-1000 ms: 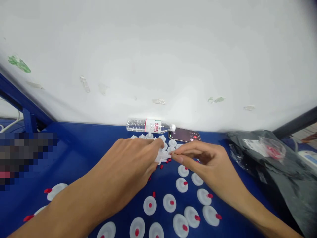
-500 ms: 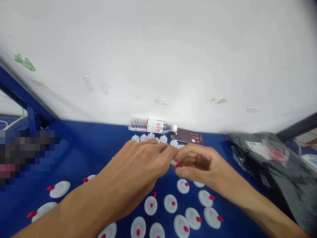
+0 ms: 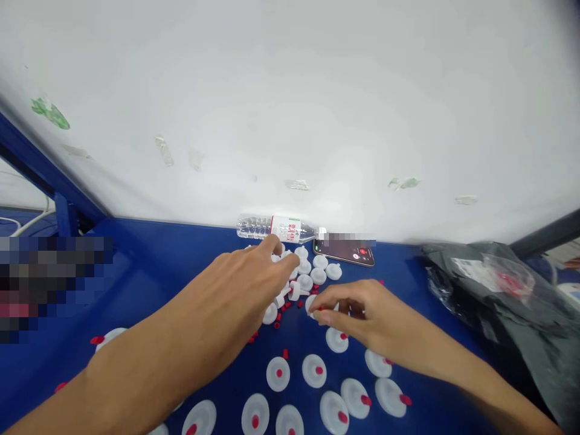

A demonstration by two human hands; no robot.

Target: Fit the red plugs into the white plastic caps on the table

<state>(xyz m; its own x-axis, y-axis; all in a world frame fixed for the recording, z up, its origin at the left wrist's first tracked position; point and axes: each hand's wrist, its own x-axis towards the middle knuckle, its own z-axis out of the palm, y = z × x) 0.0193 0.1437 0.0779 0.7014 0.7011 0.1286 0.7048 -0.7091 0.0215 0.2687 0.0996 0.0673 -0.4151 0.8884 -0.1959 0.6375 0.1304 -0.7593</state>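
My left hand (image 3: 254, 269) is over a cluster of white nozzle caps (image 3: 304, 282) at the back of the table. Its thumb and forefinger are apart, with nothing visible between them; the other fingers are hidden. My right hand (image 3: 353, 308) is closed in a pinch at its fingertips on a white nozzle cap (image 3: 310, 304) with a bit of red, partly covered by the fingers. Small red tips (image 3: 277, 325) lie loose between the hands. Several white caps fitted with red tips (image 3: 314, 371) are spread over the blue table nearer me.
A clear water bottle (image 3: 256, 226) lies on its side against the white wall. Beside its neck is a phone (image 3: 344, 251). Grey plastic bags (image 3: 489, 290) are heaped on the right. A blue frame post (image 3: 66, 214) stands at the left.
My hands have moved apart. The left hand has gone back over the loose caps with its fingers spread, and the right has come slightly down and left with a cap in its fingertips.
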